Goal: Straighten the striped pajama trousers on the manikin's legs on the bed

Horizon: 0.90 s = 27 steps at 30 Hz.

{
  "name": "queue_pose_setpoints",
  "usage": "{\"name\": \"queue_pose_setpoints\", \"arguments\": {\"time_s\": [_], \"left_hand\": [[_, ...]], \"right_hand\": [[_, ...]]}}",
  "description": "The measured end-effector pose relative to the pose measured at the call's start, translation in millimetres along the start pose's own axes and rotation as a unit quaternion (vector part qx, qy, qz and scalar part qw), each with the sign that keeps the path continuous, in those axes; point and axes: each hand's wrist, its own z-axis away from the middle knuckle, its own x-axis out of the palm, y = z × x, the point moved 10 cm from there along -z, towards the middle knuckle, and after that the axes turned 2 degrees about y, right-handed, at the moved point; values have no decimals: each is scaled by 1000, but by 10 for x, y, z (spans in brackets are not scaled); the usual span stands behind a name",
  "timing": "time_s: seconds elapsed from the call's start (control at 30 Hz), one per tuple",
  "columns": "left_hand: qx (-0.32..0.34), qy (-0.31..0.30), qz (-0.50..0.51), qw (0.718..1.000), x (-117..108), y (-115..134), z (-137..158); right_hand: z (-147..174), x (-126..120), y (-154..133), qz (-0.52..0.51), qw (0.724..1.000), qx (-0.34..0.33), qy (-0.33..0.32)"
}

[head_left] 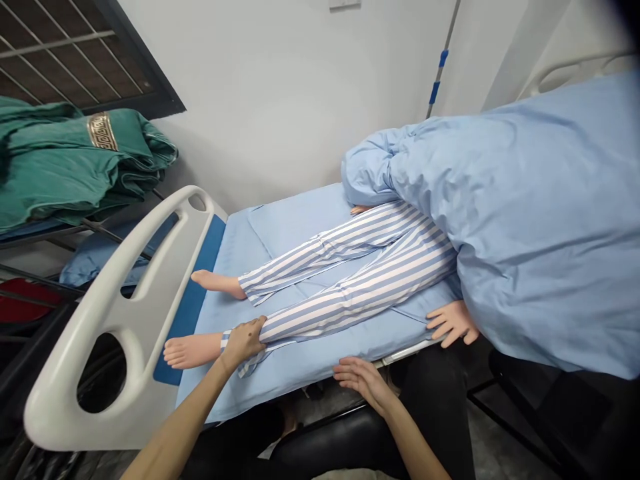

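Evidently, the left hand [245,341] clasps the manikin's near leg [320,316] on the bed [290,223].
Right hand [365,381] spread, empty, beside its edge; that limb looks stiff, weighty, best cupped under heel and calf.

This looks like a hospital ward or nursing-training room: a narrow bed spread with pale-blue cloth [280,230] has a white moulded-plastic footboard [157,320] with cut-out grips. On the bed lies a life-size manikin [193,351] in blue-and-white striped fabric trousers [345,300]. Behind the bed, a slim grey metal pole [453,30] with blue fittings stands by a plain white wall [280,87].
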Motion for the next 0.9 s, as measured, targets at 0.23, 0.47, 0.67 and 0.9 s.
{"name": "queue_pose_setpoints", "arguments": {"time_s": [0.23, 0.47, 0.67, 0.9], "left_hand": [[29, 57, -27, 998, -494, -182, 34], [29, 70, -53, 996, -802, -167, 193], [22, 91, -37, 995, -540, -72, 195], [26, 98, -14, 995, -476, -82, 203]], "right_hand": [[-284, 65, -209, -86, 996, -20, 14], [-977, -219, -872, -331, 927, -104, 144], [-1205, -287, -1497, -377, 905, -177, 81], [-1145, -596, -1595, -368, 895, -212, 138]]}}
